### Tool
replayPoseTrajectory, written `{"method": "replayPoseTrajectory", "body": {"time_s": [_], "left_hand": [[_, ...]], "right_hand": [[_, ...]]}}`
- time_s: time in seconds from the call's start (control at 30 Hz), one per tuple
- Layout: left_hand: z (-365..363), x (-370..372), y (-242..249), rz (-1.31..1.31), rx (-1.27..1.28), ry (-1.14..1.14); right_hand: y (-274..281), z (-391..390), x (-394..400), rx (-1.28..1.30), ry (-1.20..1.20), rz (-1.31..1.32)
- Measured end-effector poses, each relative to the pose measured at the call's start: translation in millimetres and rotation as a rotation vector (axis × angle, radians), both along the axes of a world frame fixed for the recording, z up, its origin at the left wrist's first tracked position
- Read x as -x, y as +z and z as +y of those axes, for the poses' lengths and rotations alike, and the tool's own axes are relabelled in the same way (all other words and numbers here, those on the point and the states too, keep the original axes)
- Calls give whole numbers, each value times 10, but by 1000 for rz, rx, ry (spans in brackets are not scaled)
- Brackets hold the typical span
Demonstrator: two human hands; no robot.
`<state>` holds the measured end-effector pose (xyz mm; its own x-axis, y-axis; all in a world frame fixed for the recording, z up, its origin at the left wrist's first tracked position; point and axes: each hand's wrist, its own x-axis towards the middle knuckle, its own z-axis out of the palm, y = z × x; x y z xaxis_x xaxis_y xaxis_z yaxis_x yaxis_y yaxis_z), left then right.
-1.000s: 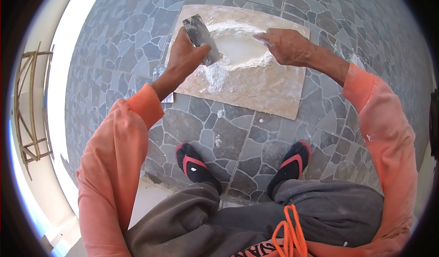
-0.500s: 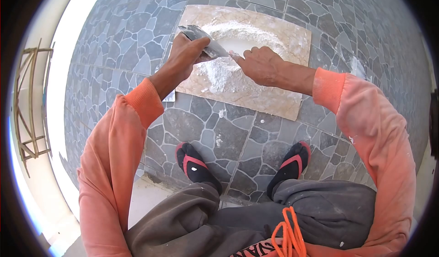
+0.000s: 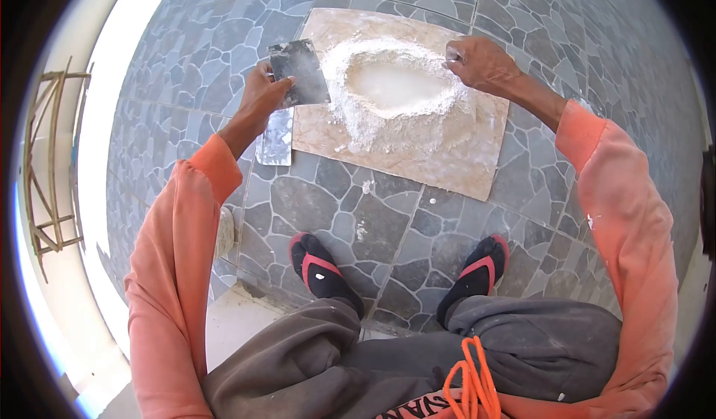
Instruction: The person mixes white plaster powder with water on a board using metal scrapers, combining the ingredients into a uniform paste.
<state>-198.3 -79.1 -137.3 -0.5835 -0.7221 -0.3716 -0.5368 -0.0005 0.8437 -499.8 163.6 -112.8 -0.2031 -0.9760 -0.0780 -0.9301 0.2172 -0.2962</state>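
Note:
My left hand point(image 3: 262, 94) grips a flat, dark rectangular scraper blade point(image 3: 304, 72) smeared with white, held over the left edge of a beige marbled board point(image 3: 447, 176). On the board lies a ring of white powder point(image 3: 373, 129) around a pool of milky liquid point(image 3: 399, 85). Above the ring's right end, my right hand point(image 3: 483, 64) is closed with its fingers curled in. Whether those fingers hold anything is hidden.
A second white-smeared flat blade point(image 3: 276, 141) lies on the stone-patterned tile floor point(image 3: 298, 195), left of the board. My feet in red-strapped sandals point(image 3: 322, 262) stand just below the board. White crumbs point(image 3: 366, 187) dot the tiles. A wooden frame point(image 3: 54, 165) stands at far left.
My hands have moved apart: the left with the scraper went left, and the right left the blade's edge for the board's right side. The liquid pool now shows fully.

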Motion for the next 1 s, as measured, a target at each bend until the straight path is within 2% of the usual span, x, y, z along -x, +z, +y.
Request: {"method": "replayPoseTrajectory", "body": {"time_s": [0.1, 0.23, 0.53, 0.73, 0.83, 0.93, 1.0], "left_hand": [[-66, -108, -111, 4, -66, 51], [-346, -325, -525, -70, -155, 88], [-334, -386, -947, -88, -283, 80], [113, -185, -966, -105, -276, 108], [229, -180, -971, -66, -332, 192], [210, -237, -1030, -83, -369, 155], [280, -257, -1069, 11, -370, 210]], "right_hand": [[99, 79, 174, -209, -246, -92], [-89, 242, 425, -140, -217, -73], [-147, 378, 515, -154, -190, -121], [-102, 276, 422, -145, -177, -119], [-65, 236, 371, -158, -178, -136], [-66, 239, 356, -141, -148, -118], [-59, 252, 350, -144, -148, -118]]}}
